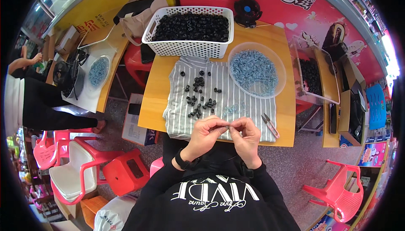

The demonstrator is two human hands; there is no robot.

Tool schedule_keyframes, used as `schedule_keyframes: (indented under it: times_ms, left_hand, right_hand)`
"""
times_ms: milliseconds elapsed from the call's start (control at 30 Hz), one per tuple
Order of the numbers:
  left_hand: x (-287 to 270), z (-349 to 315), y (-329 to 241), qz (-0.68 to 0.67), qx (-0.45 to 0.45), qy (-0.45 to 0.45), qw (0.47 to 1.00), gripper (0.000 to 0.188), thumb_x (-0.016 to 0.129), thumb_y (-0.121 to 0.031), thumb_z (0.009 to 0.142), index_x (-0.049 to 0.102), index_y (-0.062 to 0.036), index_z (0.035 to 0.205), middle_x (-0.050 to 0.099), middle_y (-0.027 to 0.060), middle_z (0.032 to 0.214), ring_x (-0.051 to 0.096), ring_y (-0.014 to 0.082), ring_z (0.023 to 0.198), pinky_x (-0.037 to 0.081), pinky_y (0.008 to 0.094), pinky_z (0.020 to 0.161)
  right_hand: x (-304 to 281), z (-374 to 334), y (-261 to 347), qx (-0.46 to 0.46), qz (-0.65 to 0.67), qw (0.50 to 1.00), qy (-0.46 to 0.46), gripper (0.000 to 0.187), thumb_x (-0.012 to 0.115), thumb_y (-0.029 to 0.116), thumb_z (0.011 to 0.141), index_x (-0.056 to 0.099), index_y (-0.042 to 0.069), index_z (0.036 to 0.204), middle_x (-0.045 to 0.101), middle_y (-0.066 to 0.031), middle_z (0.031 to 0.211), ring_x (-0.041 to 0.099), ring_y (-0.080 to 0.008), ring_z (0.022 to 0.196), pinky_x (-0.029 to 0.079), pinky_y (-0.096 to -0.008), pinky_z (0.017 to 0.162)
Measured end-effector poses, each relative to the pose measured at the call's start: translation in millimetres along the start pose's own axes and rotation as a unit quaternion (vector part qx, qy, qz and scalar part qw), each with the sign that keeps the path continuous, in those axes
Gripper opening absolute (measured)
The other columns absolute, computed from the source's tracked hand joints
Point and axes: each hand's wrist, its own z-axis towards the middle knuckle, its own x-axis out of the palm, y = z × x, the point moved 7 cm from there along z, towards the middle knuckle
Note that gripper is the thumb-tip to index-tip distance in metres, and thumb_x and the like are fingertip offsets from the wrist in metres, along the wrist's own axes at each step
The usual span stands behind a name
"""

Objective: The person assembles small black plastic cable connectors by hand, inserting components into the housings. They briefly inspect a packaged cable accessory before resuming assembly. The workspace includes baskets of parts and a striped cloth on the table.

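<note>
My left hand [205,133] and my right hand [245,137] meet fingertip to fingertip over the near edge of a grey striped cloth [177,117]. Both are closed in a pinch on something small and dark, mostly hidden by the fingers. Ahead of them on the cloth lies a thin scatter of tiny bluish clear pieces [233,109]. Several small black cylindrical parts [198,104] are spread over the cloth's left half. To the right of my right hand lie small thread snips [270,125] with a pinkish handle.
A white perforated basket [190,48] full of black parts stands at the table's back. Beside it sits a clear round tub [282,72] of bluish pieces. A black fan [247,11] is behind. Red stools [126,172] and chairs stand left; another person [38,104] is far left.
</note>
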Motion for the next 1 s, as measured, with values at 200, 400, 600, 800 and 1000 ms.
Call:
schedule_keyframes:
  times_ms: [200, 400, 600, 800, 1000]
  left_hand:
    - [1, -1, -1, 0.063, 0.009, 0.011, 0.998, 0.009, 0.067, 0.003, 0.086, 0.071, 0.0031, 0.094, 0.063, 0.0030, 0.082, 0.057, 0.0086, 0.074, 0.044, 0.0231, 0.065]
    - [10, 3, 7, 0.070, -0.018, 0.057, 0.996, 0.011, 0.063, -0.006, 0.093, 0.067, 0.0042, 0.091, 0.062, 0.0015, 0.077, 0.055, 0.0078, 0.071, 0.045, 0.0232, 0.063]
    - [19, 0, 32, -0.131, -0.190, 0.108, 0.967, 0.013, 0.059, -0.011, 0.098, 0.066, 0.0001, 0.098, 0.059, -0.0036, 0.077, 0.054, 0.0053, 0.071, 0.044, 0.0211, 0.063]
    - [20, 5, 19, -0.027, -0.054, 0.021, 0.998, 0.009, 0.062, -0.006, 0.094, 0.066, 0.0013, 0.098, 0.061, -0.0014, 0.082, 0.053, 0.0067, 0.071, 0.043, 0.0211, 0.062]
    - [18, 8, -9, 0.146, 0.064, 0.000, 0.987, 0.006, 0.066, 0.001, 0.086, 0.068, 0.0015, 0.092, 0.062, 0.0046, 0.082, 0.055, 0.0102, 0.071, 0.043, 0.0240, 0.061]
  right_hand:
    - [-2, -5, 9, -0.091, -0.069, 0.993, -0.029, 0.019, 0.065, -0.013, 0.075, 0.054, 0.002, 0.082, 0.059, -0.0069, 0.078, 0.055, -0.0115, 0.065, 0.044, -0.0247, 0.058]
    - [3, -16, 36, -0.334, -0.237, 0.912, -0.037, 0.031, 0.066, -0.013, 0.058, 0.054, 0.002, 0.082, 0.060, -0.0126, 0.081, 0.056, -0.0292, 0.062, 0.043, -0.0354, 0.052]
    - [-1, -16, 34, -0.332, -0.237, 0.912, -0.043, 0.030, 0.066, -0.014, 0.060, 0.054, 0.003, 0.082, 0.060, -0.0125, 0.080, 0.057, -0.0287, 0.063, 0.044, -0.0351, 0.052]
    - [-9, -10, 18, -0.212, -0.184, 0.957, -0.073, 0.029, 0.065, -0.016, 0.063, 0.052, 0.004, 0.081, 0.060, -0.0114, 0.076, 0.057, -0.0254, 0.062, 0.045, -0.0318, 0.053]
    - [-11, -9, 11, -0.187, -0.155, 0.967, -0.074, 0.029, 0.064, -0.016, 0.064, 0.051, 0.004, 0.079, 0.059, -0.0114, 0.075, 0.059, -0.0244, 0.063, 0.045, -0.0307, 0.055]
